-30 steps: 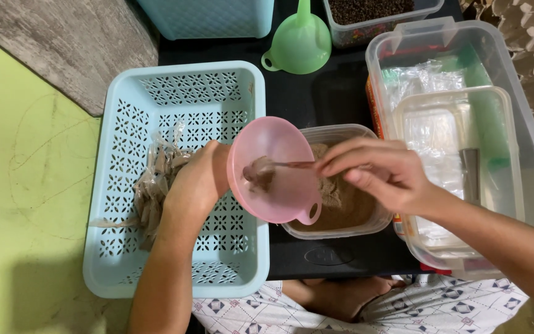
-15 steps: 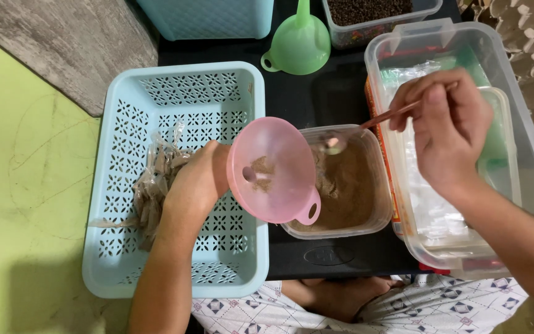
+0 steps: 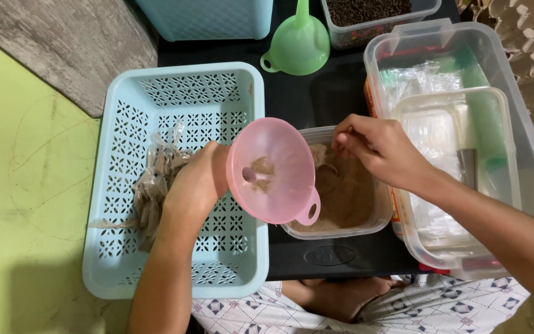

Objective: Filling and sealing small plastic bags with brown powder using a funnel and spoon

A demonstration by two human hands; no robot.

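While the left hand (image 3: 196, 185) grips the pink funnel (image 3: 272, 170) by its hidden spout, mouth tilted toward 3 o'clock, the right hand (image 3: 381, 148) sits just at 3 o'clock of it, fingers pinched narrow over the tub of brown powder (image 3: 347, 198). Whatever they pinch is too small to tell. Under the left hand, small filled packets (image 3: 152, 185) lie in the pale blue basket (image 3: 156, 93).
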